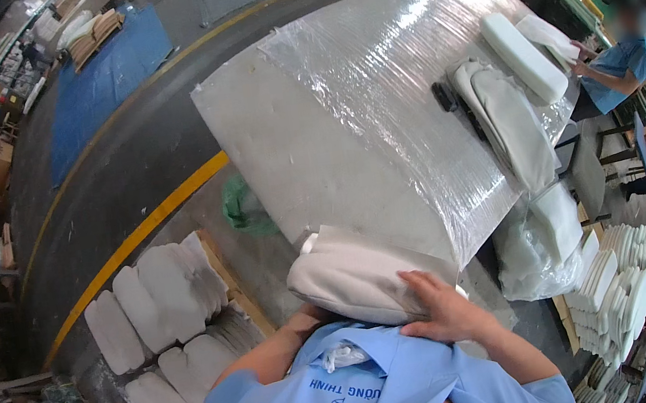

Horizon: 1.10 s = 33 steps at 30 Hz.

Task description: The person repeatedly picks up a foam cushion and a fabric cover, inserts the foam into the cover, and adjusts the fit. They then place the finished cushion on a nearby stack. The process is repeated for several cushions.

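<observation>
A beige fabric-covered cushion (357,277) lies across the near edge of the plastic-covered table (291,148), close against my shirt. My right hand (441,306) grips its right end, fingers spread over the fabric and the thumb at the near side. My left hand (315,313) goes in at the cushion's near left side, where its fingers are hidden behind it. White material shows at the cushion's far left corner.
Stacks of pale pads (164,296) stand on a pallet at left, more white pads (620,285) at right. On the table's right lie a grey cover (504,120), a white foam block (524,57) and a black object (444,96). A co-worker (616,69) handles white material.
</observation>
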### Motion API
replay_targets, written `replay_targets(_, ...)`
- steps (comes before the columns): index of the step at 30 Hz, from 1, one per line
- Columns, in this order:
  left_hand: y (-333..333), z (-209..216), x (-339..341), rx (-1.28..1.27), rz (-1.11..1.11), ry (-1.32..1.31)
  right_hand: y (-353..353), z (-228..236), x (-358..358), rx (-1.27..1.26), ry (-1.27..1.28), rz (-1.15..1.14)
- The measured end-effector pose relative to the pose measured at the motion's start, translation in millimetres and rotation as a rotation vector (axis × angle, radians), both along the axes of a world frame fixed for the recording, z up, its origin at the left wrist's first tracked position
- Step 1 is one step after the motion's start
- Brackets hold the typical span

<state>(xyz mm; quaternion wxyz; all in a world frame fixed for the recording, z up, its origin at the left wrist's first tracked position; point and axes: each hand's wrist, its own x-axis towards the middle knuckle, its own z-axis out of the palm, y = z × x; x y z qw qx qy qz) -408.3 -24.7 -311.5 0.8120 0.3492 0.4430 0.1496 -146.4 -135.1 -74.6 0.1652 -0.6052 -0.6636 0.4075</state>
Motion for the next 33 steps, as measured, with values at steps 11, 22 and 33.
replay_targets(11,29.8,103.6,104.9,-0.156,0.127,-0.103,23.6,25.1,36.1,0.046,0.026,-0.56)
replay_targets(22,99.8,168.2,233.2,0.695,-0.192,-0.227,-13.5,23.0,24.7,0.601,0.82,-1.19)
replay_targets(33,74.0,139.2,194.2,0.186,-1.462,0.282,-117.2,-36.4,-65.0,-0.103,1.024,-0.831)
